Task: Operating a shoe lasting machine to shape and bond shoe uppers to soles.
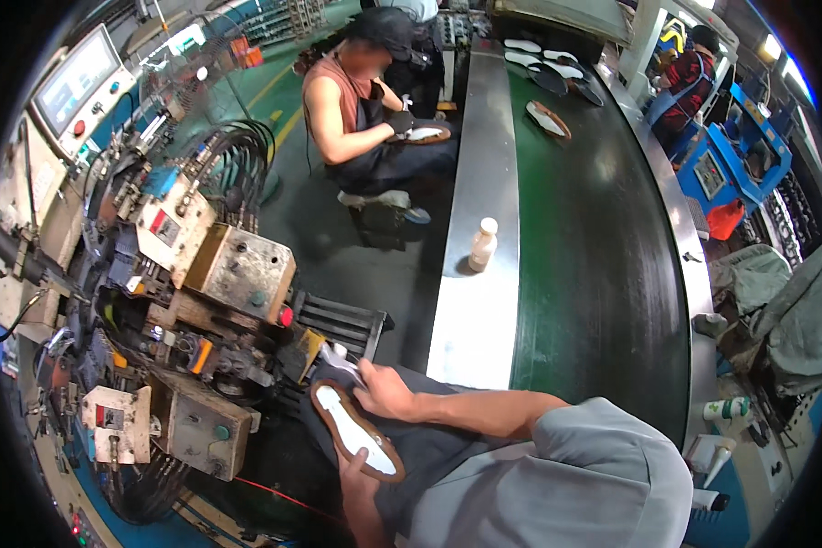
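Across my lap lies a shoe (345,422), bottom side up, with a long white inner panel framed by a brown rim. My left hand (358,470) grips its lower end, the thumb pressed on the white panel and the fingers underneath. Beside the upper end, my right hand (385,393) is closed with its fingers curled. A pale, whitish piece (341,362) shows at those fingertips, too small and partly covered to name. Dark cloth (438,447) covers my legs under the shoe.
A machine (237,274) with hoses and metal boxes stands close on the left. To the right runs a dark conveyor belt (603,274); a bottle (484,245) stands on its metal edge. Further along lie a shoe (548,120) and several soles. A seated co-worker (361,119) holds another shoe.
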